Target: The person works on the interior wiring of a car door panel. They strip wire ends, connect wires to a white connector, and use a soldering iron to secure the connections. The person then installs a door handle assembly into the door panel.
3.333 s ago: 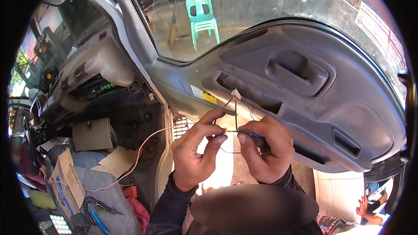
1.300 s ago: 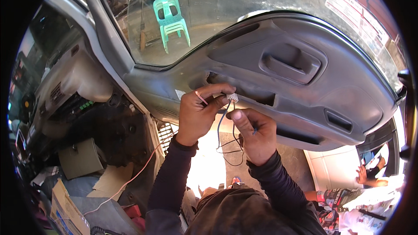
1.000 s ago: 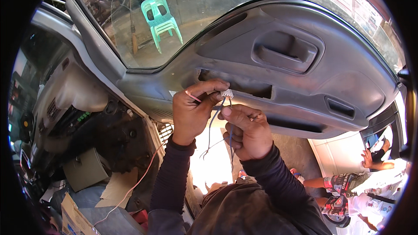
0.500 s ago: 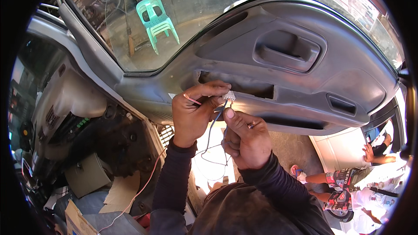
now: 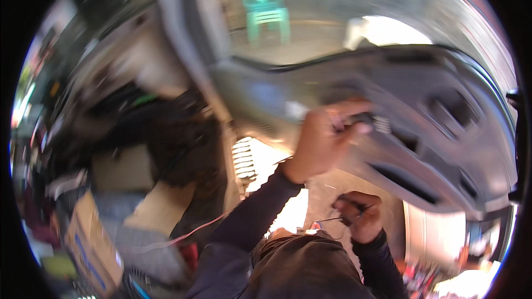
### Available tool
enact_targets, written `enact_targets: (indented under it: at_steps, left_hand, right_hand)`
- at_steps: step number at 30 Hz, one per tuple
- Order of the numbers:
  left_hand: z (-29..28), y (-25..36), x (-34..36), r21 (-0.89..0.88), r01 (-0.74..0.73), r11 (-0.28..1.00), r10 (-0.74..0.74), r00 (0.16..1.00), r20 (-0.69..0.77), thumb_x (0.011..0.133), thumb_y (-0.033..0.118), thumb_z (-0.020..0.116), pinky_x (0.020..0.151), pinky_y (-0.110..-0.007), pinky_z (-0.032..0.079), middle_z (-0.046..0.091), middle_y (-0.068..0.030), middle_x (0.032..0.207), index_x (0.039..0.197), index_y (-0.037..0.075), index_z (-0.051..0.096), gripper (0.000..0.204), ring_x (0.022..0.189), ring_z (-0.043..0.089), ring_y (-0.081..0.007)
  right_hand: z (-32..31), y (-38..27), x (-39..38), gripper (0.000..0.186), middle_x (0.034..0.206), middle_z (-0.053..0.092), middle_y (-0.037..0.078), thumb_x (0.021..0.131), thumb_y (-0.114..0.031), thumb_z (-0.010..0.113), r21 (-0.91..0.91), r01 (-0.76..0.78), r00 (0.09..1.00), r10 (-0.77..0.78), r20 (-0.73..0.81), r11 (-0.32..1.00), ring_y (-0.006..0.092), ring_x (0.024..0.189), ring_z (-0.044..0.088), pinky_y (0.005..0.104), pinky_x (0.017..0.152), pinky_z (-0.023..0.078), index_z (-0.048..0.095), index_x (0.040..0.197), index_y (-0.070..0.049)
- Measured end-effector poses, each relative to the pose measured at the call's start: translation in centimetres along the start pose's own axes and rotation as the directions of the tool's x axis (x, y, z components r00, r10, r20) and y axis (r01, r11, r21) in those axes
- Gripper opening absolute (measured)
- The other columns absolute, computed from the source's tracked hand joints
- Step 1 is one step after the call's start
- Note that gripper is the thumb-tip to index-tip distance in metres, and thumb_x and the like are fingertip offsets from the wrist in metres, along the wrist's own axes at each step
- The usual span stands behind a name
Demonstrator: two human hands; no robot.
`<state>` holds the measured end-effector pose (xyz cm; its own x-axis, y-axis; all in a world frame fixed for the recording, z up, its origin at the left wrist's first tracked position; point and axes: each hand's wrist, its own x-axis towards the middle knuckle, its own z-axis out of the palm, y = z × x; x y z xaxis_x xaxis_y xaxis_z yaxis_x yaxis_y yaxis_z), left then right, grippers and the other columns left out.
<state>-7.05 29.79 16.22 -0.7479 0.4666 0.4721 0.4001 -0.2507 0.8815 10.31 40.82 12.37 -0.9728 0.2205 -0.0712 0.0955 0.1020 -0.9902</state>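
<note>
My left hand (image 5: 321, 138) is closed in front of the grey door panel (image 5: 260, 97), thumb and forefinger pinched together. At its fingertips shows a small whitish wire connector (image 5: 381, 124), smeared by motion. Lower and to the right, near my body, my right hand (image 5: 363, 213) is closed with its fingers curled. A thin dark wire (image 5: 331, 220) runs leftward out of it. Whether this wire reaches the connector cannot be made out. Part of the opening (image 5: 407, 139) in the door panel shows beyond my left hand.
The vehicle's stripped dashboard area (image 5: 166, 116) lies to the left, with cardboard (image 5: 160, 207) and a carton (image 5: 91, 246) below it. A pink wire (image 5: 191, 230) stretches toward my left arm. Beyond the window stands a green plastic chair (image 5: 265, 11).
The view has swung, shifting the door rightward. My hands, close together at the connector before, are now apart: the right one has dropped toward my body, the left stays up by the door.
</note>
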Motion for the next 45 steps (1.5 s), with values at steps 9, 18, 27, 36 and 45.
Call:
enact_targets:
  at_steps: [9,18,27,36,45]
  left_hand:
    - [-11.1,4.9,-13.5,0.132,0.149,0.980,0.004,0.647,-0.763,0.106,0.015,0.061,0.071,-0.024,0.055,0.074,-0.0109,0.105,0.127,-0.004,0.067,0.028,0.084,0.069,-0.0109]
    - [-11.9,13.4,-26.3,0.683,0.687,0.249,0.747,0.312,-0.587,0.107,0.016,0.053,0.076,-0.036,0.055,0.069,-0.0207,0.098,0.110,-0.012,0.066,0.031,0.083,0.068,-0.0251]
    - [-10.7,21.5,-38.8,-0.009,0.996,0.085,0.776,-0.072,-0.627,0.107,0.028,0.059,0.081,-0.039,0.055,0.072,-0.0160,0.102,0.117,-0.005,0.072,0.037,0.088,0.067,-0.0264]
    - [-6.9,22.8,-51.1,-0.433,0.899,0.065,0.570,-0.389,-0.723,0.103,0.026,0.064,0.082,-0.039,0.055,0.076,-0.0177,0.105,0.118,-0.004,0.073,0.035,0.089,0.070,-0.0251]
    - [-6.4,22.0,-54.6,-0.472,0.870,-0.139,0.550,-0.328,-0.768,0.100,0.026,0.070,0.088,-0.043,0.055,0.077,-0.0214,0.106,0.110,-0.009,0.073,0.036,0.093,0.072,-0.0291]
  right_hand:
    - [19.9,10.6,14.1,0.027,0.062,0.056,0.000,0.096,-0.025,0.072,0.242,-0.067,0.918,-0.036,0.396,0.968,0.0063,0.055,0.049,0.0276,0.048,0.036,0.073,0.088,0.001]
    - [49.5,17.0,23.4,0.043,0.099,0.075,0.028,0.084,-0.032,0.078,-0.335,0.376,0.638,0.021,0.770,0.864,0.0320,0.098,0.075,0.0390,0.088,0.056,0.076,0.114,-0.001]
    - [58.1,20.6,26.2,0.102,0.153,0.053,0.021,0.078,-0.068,0.078,-0.358,0.531,0.437,0.114,0.892,0.768,0.0404,0.145,0.044,0.0494,0.118,0.037,0.046,0.156,-0.011]
    - [56.7,28.1,36.1,0.068,0.135,0.066,0.020,0.087,-0.052,0.076,-0.668,0.659,0.665,0.148,0.732,0.346,0.0355,0.128,0.062,0.0434,0.107,0.051,0.064,0.139,-0.010]
    - [54.8,22.5,34.5,0.043,0.118,0.071,0.013,0.082,-0.027,0.078,-0.710,0.591,0.765,0.014,0.644,0.383,0.0359,0.110,0.070,0.0457,0.094,0.058,0.071,0.121,-0.009]
